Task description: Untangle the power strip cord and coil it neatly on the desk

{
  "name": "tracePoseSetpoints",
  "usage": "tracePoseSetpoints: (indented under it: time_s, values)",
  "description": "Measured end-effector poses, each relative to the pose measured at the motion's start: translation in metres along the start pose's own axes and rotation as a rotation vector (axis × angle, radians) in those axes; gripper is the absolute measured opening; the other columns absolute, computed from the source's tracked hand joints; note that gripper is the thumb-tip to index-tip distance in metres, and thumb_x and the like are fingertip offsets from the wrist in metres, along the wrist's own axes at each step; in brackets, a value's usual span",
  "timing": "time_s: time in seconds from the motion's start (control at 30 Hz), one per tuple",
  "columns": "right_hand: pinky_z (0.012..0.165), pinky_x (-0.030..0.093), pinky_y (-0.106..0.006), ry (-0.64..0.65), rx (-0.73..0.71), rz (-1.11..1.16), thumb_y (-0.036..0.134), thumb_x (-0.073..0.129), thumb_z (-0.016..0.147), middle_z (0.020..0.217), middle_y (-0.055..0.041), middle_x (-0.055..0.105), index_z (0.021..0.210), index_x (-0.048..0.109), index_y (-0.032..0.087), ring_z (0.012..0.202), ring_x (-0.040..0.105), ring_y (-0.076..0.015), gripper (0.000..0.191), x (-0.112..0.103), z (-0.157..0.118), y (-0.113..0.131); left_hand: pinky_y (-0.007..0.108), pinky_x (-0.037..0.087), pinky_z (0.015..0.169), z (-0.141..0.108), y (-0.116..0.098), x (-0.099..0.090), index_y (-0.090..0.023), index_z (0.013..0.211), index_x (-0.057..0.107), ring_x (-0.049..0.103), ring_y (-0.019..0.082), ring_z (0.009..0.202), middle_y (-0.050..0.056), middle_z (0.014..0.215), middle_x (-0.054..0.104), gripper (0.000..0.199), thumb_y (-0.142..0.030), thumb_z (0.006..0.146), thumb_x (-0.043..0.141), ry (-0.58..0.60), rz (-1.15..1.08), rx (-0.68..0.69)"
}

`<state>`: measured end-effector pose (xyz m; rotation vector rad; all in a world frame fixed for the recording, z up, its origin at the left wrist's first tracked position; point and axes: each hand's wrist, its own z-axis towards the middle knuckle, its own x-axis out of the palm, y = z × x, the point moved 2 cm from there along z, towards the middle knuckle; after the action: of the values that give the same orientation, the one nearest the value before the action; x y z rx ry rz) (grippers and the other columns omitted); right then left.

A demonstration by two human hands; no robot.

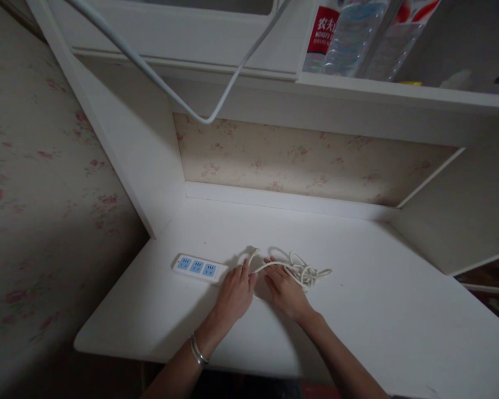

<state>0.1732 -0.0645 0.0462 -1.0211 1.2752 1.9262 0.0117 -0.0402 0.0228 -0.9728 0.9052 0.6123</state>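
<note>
A white power strip with three blue socket blocks lies flat on the desk, its right end beside my left hand. The fingers of that hand are pressed together on the strip's white power cord, which arches across to the right. On the other side of the gap, my right hand has its fingers closed around the cord too. Just beyond it sits a loose, tangled bundle of the same cord. The fingertips are partly hidden by the hands and the cord.
The white desk has a rounded front left corner and a side panel on the left. Above hangs a shelf with water bottles. A white cable dangles in front of the shelf.
</note>
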Motion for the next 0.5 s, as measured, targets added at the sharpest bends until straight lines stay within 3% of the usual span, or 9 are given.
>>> tracePoseSetpoints:
  time_s: [0.1,0.2,0.3,0.4,0.5]
  values:
    - [0.107,0.034,-0.048,-0.022,-0.074,0.016,0.015,0.041,0.092,0.131,-0.0102,0.055,0.118,0.06,0.019,0.129,0.042,-0.0259,0.032,-0.005,0.012,0.001,0.04,0.046,0.086,0.0,-0.006,-0.002,-0.014,0.132,0.046,0.061,0.028,0.096,0.014,0.107,0.065,0.045,-0.039,0.095,0.039,0.023,0.078,0.012]
    - [0.104,0.039,-0.042,0.016,-0.152,0.036,0.016,0.042,0.092,0.125,-0.0098,0.06,0.112,0.064,0.019,0.122,0.049,-0.0232,0.029,-0.009,0.027,0.0,0.036,0.047,0.08,0.002,-0.007,-0.002,-0.015,0.116,0.055,0.063,0.025,0.09,0.011,0.099,0.067,0.032,-0.029,0.098,0.032,0.034,0.075,0.005]
    - [0.104,0.039,-0.038,0.121,-0.193,0.026,0.024,0.047,0.093,0.125,-0.009,0.06,0.116,0.063,0.019,0.12,0.051,-0.0218,0.028,-0.013,0.04,-0.002,0.031,0.046,0.073,0.004,-0.005,-0.002,-0.018,0.099,0.058,0.065,0.022,0.084,0.009,0.09,0.069,0.032,-0.029,0.099,0.027,0.046,0.048,-0.023]
    - [0.097,0.043,-0.038,0.252,-0.145,-0.038,0.036,0.048,0.093,0.125,-0.0125,0.06,0.128,0.054,0.017,0.114,0.055,-0.0247,0.04,-0.014,0.047,-0.004,0.03,0.045,0.064,0.004,-0.002,-0.005,-0.018,0.096,0.056,0.067,0.022,0.077,0.008,0.084,0.07,0.034,-0.032,0.1,0.026,0.092,0.052,-0.033]
    - [0.086,0.047,-0.036,0.363,-0.126,-0.085,0.038,0.039,0.097,0.107,-0.0127,0.067,0.115,0.061,0.016,0.099,0.062,-0.0252,0.036,-0.014,0.046,0.0,0.03,0.043,0.062,0.003,0.0,-0.008,-0.019,0.097,0.056,0.067,0.022,0.075,0.008,0.083,0.07,0.037,-0.035,0.1,0.023,0.119,0.065,-0.011]
